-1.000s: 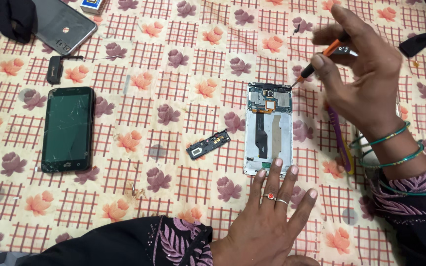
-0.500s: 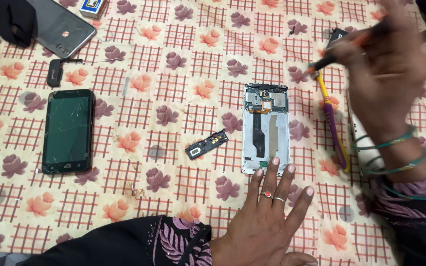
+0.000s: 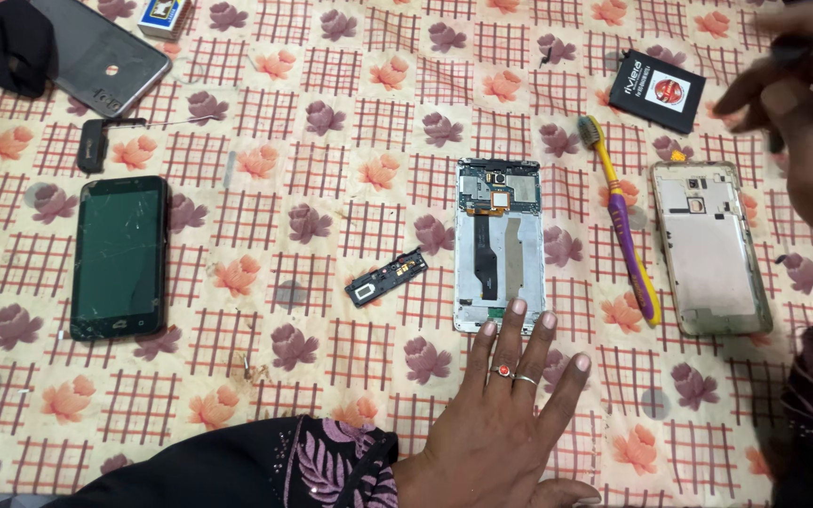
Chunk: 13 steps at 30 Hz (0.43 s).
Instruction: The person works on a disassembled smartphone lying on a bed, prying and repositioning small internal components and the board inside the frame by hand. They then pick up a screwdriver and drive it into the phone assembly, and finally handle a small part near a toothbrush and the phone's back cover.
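Worked over a checked, flower-print tablecloth (image 3: 331, 169). Found the opened phone (image 3: 499, 246) lying flat at mid-cloth, back removed, board and flex cable exposed. Laid the left hand (image 3: 510, 423) palm down below it, fingers (image 3: 518, 325) spread and straight, gripping nothing, three tips resting on the phone's lower edge. Raised the right hand (image 3: 802, 122) at the upper right, well apart from the phone; blurred, so could not tell how far closed or whether holding anything. Noted a small black module (image 3: 386, 278) just left of the phone, a purple-and-yellow toothbrush (image 3: 623, 221) just right, then a pale rear shell (image 3: 708, 246). Judged as best practice: pressed only on the bare frame edge, away from cable and board; held the frame square against sliding; left loose parts clear of the work area.
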{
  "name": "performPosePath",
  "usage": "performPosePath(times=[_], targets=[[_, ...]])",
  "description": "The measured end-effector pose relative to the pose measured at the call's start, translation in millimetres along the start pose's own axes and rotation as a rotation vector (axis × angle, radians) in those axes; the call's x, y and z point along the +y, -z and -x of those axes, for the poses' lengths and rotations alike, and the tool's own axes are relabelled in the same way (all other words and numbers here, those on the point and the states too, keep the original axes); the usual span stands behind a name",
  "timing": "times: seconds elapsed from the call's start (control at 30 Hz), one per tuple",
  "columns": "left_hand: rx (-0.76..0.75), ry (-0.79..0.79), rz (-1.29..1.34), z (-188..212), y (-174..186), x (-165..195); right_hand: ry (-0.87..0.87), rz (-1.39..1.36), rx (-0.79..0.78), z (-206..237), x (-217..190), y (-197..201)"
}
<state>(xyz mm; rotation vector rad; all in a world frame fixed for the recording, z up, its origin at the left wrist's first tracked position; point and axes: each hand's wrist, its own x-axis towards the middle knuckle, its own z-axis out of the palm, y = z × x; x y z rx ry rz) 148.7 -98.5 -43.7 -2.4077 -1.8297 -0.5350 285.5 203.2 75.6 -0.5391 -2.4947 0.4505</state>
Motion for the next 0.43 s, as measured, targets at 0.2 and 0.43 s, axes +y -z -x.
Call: performPosePath(times=[0.2, 0.43], targets=[[-0.006, 0.001, 0.021, 1.0, 2.2, -0.6, -0.435, 0.680, -0.685, -5.4, 0.2, 5.6], [-0.007, 0.004, 0.027, 1.2, 4.0, -0.1, -0.365, 0.663, -0.924, 4.4, 56.5, -10.3]])
